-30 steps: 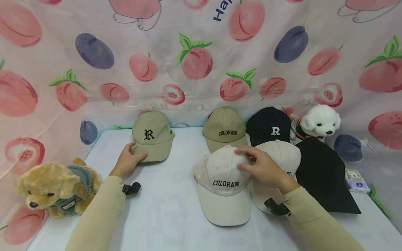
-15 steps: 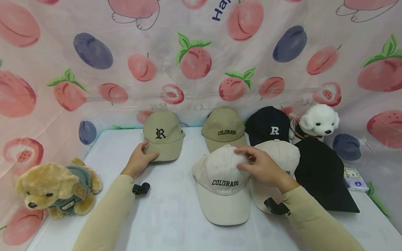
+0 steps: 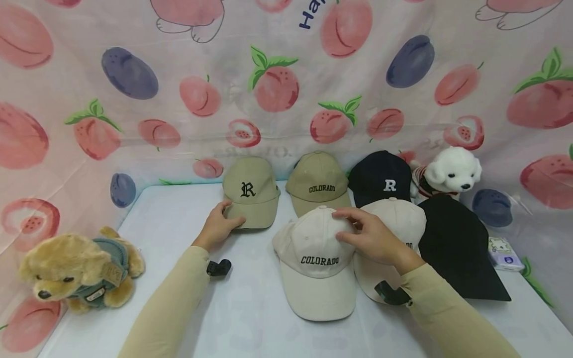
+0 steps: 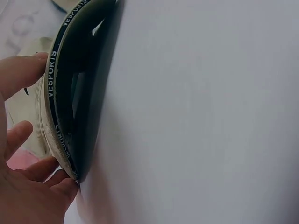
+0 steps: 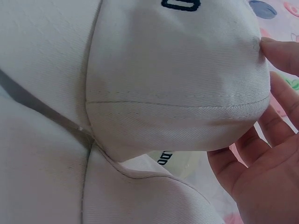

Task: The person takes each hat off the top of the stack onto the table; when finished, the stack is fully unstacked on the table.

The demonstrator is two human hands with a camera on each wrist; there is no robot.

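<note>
My left hand (image 3: 218, 226) grips the side of a khaki baseball cap (image 3: 250, 186) with a black R. In the left wrist view, the thumb lies on the cap's outside and the other fingers are at its edge; the dark underside and lettered inner band (image 4: 53, 74) face the camera. Around the upper side of a cream COLORADO cap (image 3: 318, 288) are the thumb and curved fingers of my right hand (image 3: 373, 238). The right wrist view shows this cap's crown (image 5: 173, 60) close up, fingers partly behind it. Another cream cap (image 3: 398, 219) is partly hidden by that hand.
At the back stand a khaki COLORADO cap (image 3: 318, 174) and a navy R cap (image 3: 380, 174). A black cap (image 3: 456, 248) lies on the right, near a white plush dog (image 3: 452, 171) and a small packet (image 3: 503, 253). A tan plush dog (image 3: 76, 268) sits left on the white table (image 3: 250, 318).
The left hand has shifted the khaki R cap rightward, closer to the khaki COLORADO cap. The right hand has stayed at the cream cap.
</note>
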